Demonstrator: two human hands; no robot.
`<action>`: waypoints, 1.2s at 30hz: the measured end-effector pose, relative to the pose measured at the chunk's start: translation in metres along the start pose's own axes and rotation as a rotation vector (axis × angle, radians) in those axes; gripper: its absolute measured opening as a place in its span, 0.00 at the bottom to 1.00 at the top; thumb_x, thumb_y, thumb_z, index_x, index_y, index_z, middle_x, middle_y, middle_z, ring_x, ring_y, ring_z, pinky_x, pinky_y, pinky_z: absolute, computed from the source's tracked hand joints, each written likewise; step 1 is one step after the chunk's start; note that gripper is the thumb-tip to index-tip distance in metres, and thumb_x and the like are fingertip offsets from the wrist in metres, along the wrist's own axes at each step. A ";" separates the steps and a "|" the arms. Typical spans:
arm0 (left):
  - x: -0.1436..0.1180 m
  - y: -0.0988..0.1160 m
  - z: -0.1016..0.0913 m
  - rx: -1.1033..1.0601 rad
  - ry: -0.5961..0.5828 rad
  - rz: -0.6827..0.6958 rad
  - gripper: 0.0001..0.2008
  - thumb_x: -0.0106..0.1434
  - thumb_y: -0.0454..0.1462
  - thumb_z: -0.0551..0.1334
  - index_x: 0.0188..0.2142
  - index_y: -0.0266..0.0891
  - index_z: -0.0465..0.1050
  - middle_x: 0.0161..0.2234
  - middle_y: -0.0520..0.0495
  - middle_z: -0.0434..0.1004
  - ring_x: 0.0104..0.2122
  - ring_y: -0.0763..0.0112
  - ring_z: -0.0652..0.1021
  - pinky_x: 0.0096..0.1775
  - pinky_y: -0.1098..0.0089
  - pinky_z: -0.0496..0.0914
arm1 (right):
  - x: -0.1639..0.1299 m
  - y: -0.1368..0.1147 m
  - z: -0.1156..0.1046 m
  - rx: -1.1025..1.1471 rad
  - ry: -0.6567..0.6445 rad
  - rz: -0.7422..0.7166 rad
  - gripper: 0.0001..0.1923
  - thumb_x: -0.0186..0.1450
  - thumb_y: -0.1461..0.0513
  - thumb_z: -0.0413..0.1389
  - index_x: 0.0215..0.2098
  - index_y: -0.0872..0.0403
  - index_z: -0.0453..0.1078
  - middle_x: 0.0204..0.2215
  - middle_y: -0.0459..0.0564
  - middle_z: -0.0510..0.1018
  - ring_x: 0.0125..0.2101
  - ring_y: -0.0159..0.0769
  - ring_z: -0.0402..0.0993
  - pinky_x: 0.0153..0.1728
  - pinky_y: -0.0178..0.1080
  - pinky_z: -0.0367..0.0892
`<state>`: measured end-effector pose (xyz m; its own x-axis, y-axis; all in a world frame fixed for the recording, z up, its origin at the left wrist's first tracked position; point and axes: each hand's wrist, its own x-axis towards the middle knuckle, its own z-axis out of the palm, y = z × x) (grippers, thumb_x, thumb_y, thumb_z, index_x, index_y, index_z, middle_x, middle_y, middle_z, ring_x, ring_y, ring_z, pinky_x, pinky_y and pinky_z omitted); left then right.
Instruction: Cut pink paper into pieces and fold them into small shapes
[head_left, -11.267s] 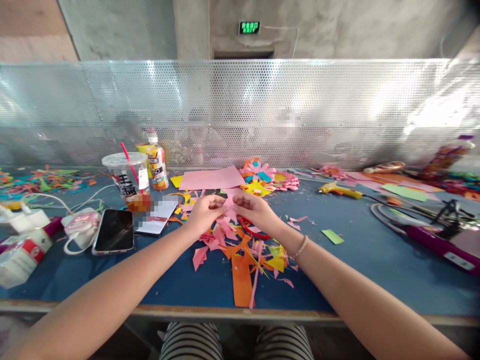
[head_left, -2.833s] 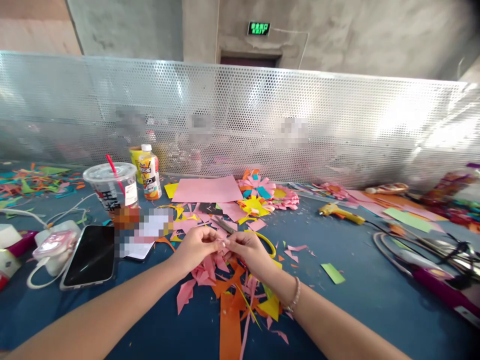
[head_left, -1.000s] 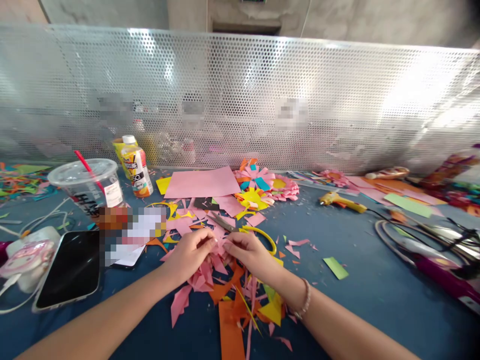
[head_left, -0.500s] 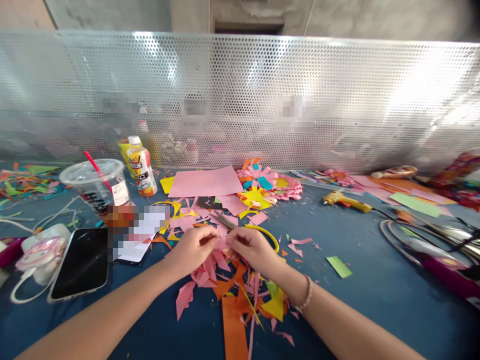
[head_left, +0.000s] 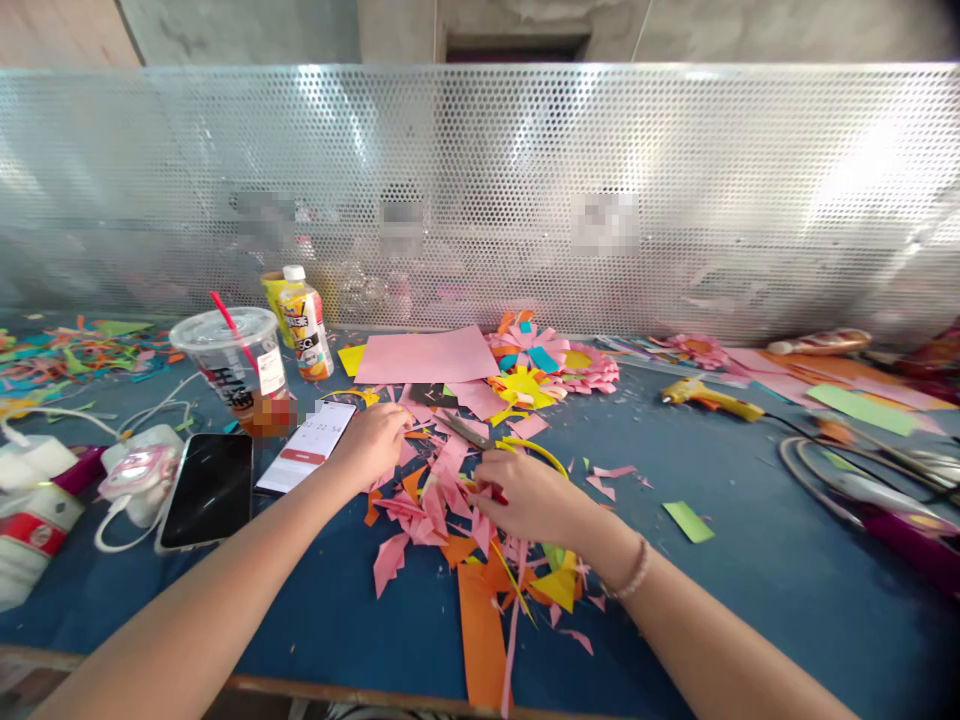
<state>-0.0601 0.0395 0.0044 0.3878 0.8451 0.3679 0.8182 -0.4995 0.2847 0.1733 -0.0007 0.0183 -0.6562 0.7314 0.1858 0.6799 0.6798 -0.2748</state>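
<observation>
A heap of pink paper scraps mixed with orange and yellow offcuts lies on the blue table. My right hand rests on the heap, its fingertips pinching a pink paper piece beside a red handle. My left hand is apart from it, further left. It is curled over scraps next to a lit phone, and its fingertips are hidden. Scissors with a yellow handle lie just beyond my right hand.
A plastic cup with a red straw, a drink bottle and a dark phone stand at the left. A pink sheet and paper flowers lie behind. A glue gun and cables lie right, before a perforated metal screen.
My hands, together on one pink piece before, have separated. The left has gone left and away towards the lit phone; the right has dropped onto the scrap heap.
</observation>
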 end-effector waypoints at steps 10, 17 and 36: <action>-0.018 0.039 -0.042 -0.018 -0.569 0.105 0.12 0.44 0.44 0.63 0.27 0.40 0.69 0.30 0.49 0.68 0.29 0.68 0.69 0.27 0.73 0.58 | 0.009 -0.020 0.028 -0.195 0.113 0.128 0.13 0.60 0.54 0.49 0.28 0.57 0.65 0.28 0.53 0.72 0.31 0.36 0.68 0.32 0.36 0.58; -0.015 0.035 -0.037 -0.162 -0.665 0.086 0.04 0.47 0.33 0.55 0.20 0.39 0.68 0.22 0.52 0.69 0.23 0.74 0.69 0.24 0.74 0.57 | 0.010 -0.021 0.035 -0.151 0.149 0.143 0.07 0.59 0.62 0.48 0.29 0.57 0.64 0.28 0.52 0.73 0.30 0.35 0.67 0.30 0.34 0.57; -0.114 0.025 -0.059 0.130 -0.174 0.033 0.10 0.61 0.34 0.47 0.31 0.38 0.65 0.33 0.46 0.67 0.35 0.67 0.68 0.38 0.67 0.62 | 0.024 -0.030 -0.013 0.571 0.183 0.151 0.08 0.61 0.59 0.46 0.25 0.54 0.58 0.17 0.42 0.61 0.19 0.26 0.57 0.21 0.31 0.53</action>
<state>-0.1084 -0.0805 0.0215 0.4738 0.8544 0.2134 0.8471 -0.5084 0.1547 0.1410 -0.0029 0.0429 -0.4649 0.8492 0.2505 0.4455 0.4689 -0.7626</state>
